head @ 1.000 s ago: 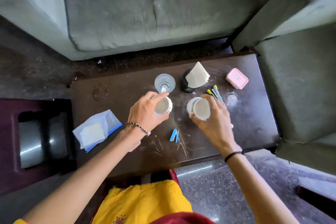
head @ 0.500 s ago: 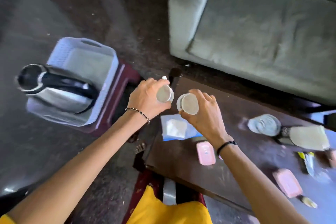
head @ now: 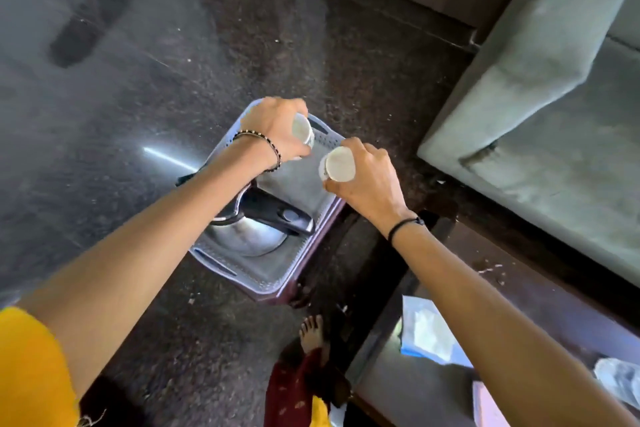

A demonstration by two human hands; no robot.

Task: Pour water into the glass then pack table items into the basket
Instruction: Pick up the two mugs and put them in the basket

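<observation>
The left hand [head: 273, 130] is curled round a first cup [head: 302, 130], small and white. The right hand [head: 369, 184] grips a second cup [head: 338, 165] just beside it. Each cup is tipped so that a round end faces up; I cannot tell whether that is the mouth or the base.

Both cups hang over the far half of the basket [head: 263, 282]. That seems a deliberate choice, because the steel kettle [head: 249, 239] fills the basket's near half, under the left forearm. One cup in each hand probably saves a second trip.

The basket stands on a dark red stool [head: 313, 250] on the floor. The table [head: 375, 364] is to the right of the basket, with a blue and white packet [head: 426, 333] on it. The grey sofa [head: 519, 121] lies beyond the basket, to its right.
</observation>
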